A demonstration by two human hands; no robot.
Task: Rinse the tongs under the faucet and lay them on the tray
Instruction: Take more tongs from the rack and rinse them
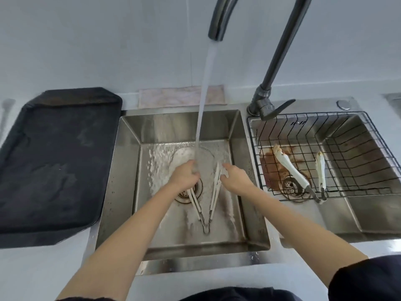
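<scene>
White tongs (213,196) with a metal hinge are spread in a V over the left sink basin (128,170), hinge toward me. My left hand (185,173) grips the left arm's tip right under the water stream (202,105). My right hand (235,178) holds the right arm near its tip. The dark faucet spout (219,20) runs above. A black tray (54,161) lies on the counter to the left of the sink.
A second pair of white tongs (290,168), stained with brown sauce, lies in a black wire basket (351,153) over the right basin. The faucet base and lever (269,107) stand between the basins. A pale cloth (171,95) lies behind the left basin.
</scene>
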